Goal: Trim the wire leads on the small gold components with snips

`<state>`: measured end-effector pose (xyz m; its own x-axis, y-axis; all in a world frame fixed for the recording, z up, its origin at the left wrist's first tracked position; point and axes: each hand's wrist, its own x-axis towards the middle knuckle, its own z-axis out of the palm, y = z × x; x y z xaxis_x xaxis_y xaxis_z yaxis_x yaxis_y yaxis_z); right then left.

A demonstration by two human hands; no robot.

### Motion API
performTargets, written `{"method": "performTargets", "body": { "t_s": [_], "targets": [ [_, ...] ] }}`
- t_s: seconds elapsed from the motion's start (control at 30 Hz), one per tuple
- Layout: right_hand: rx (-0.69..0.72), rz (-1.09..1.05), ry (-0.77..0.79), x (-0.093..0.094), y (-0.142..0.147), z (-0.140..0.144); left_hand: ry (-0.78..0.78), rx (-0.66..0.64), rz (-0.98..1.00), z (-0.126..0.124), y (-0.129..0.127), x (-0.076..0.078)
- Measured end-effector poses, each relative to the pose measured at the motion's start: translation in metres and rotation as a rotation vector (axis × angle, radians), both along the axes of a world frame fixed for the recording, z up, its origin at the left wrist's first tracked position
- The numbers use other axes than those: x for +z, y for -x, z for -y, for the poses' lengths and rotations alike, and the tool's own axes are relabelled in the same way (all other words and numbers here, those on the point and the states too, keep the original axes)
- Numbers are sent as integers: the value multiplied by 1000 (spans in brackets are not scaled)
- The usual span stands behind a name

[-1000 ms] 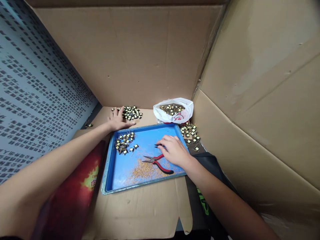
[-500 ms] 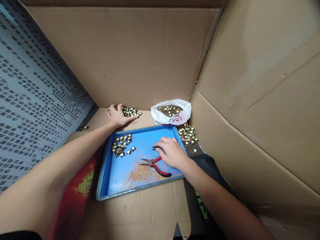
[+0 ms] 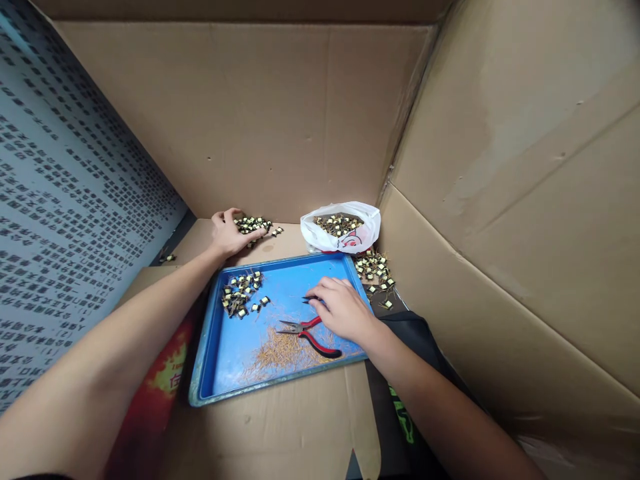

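No legible txt; print on left panel (image 3: 75, 220) unreadable

tray (image 3: 220, 360): on cardboard floor (image 3: 295, 427)
pliers (image 3: 310, 332): in tray, right half
bag (image 3: 342, 228): behind tray
loose pile (image 3: 256, 225): left of bag

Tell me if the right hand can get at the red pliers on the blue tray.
Probably yes. The right hand rests on the blue tray right beside the red pliers, which lie in the open with nothing over them.
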<state>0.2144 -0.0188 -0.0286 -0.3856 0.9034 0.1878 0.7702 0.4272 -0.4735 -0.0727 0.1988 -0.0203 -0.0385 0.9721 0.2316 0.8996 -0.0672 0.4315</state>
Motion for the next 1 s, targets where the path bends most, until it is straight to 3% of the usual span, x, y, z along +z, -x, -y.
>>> {"method": "performTargets", "body": {
  "t_s": [0.17,0.27,0.33,0.4,0.57,0.67,0.77,0.83,0.9,1.0],
  "targets": [
    [0,1,-2,-1,0,0,-111,-192,-200,6,-3,5],
    [3,-6,-11,-2,0,0,-168,-519,-344,5,-9,14],
    [3,-10,-14,-2,0,0,-123,-758,-437,3,-14,20],
    [1,-9,-12,-1,0,-1,-55,-860,-498,-2,-18,22],
    [4,-1,3,0,0,0,-87,-801,-555,-8,-21,23],
    [6,-1,2,0,0,0,-186,-867,-514,1,-37,34],
    [7,-2,2,-2,0,0,-318,-951,-408,16,-77,54],
    [9,-8,4,-3,0,0,-358,-934,-340,24,-110,64],
    [9,-13,4,-3,0,0,-312,-925,-344,28,-143,70],
    [7,-8,2,-3,0,1,-194,-910,-399,24,-182,65]
  ]
}}
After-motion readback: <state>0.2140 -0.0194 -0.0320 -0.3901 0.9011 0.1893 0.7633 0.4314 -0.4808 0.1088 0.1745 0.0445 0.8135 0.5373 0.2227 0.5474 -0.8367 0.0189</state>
